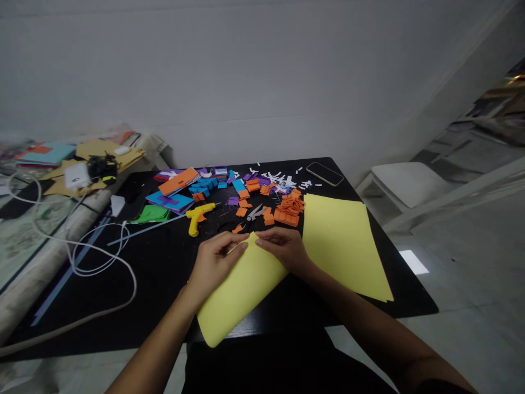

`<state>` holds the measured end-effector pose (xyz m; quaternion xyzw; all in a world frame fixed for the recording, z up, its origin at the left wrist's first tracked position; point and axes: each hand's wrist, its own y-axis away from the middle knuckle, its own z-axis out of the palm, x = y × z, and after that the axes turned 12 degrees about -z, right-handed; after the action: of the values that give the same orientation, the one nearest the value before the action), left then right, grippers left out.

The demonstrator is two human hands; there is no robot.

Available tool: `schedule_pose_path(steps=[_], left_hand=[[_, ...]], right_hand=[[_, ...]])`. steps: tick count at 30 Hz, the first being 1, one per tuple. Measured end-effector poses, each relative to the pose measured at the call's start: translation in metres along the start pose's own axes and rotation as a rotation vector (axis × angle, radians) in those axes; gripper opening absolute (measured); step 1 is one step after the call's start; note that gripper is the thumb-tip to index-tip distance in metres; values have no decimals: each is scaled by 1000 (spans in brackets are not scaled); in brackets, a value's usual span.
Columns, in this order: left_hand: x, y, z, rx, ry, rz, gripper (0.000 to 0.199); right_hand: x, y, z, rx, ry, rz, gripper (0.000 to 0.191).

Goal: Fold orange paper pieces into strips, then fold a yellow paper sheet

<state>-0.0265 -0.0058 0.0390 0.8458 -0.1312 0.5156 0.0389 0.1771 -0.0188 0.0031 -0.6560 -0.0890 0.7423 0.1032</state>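
A sheet of yellow paper (pixel 241 290), bent over on itself, lies at the table's front edge, its rounded fold hanging toward me. My left hand (pixel 217 254) pinches its upper left edge between thumb and fingers. Close beside it, my right hand (pixel 283 246) grips the same sheet near the pointed top corner. Both sets of fingertips almost meet there. Just beyond the hands lie scissors (pixel 256 213) with metal blades, a yellow glue gun (pixel 198 217) and a pile of small folded orange paper pieces (pixel 289 208). The sheet's underside is hidden.
More yellow sheets (pixel 342 241) lie stacked on the right of the black table (pixel 164 295). A phone (pixel 325 173) rests at the back right corner. White cable (pixel 133 284) loops across the left side. Green paper (pixel 155 214) and white scraps (pixel 281 181) lie behind. A white chair (pixel 406 183) stands right.
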Motion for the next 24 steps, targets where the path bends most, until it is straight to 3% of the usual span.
schedule_pose_path(steps=[24], left_hand=[[-1,0,1,-23,75,-69,21]], right_hand=[[0,-1,0,-11,-6,4,22]])
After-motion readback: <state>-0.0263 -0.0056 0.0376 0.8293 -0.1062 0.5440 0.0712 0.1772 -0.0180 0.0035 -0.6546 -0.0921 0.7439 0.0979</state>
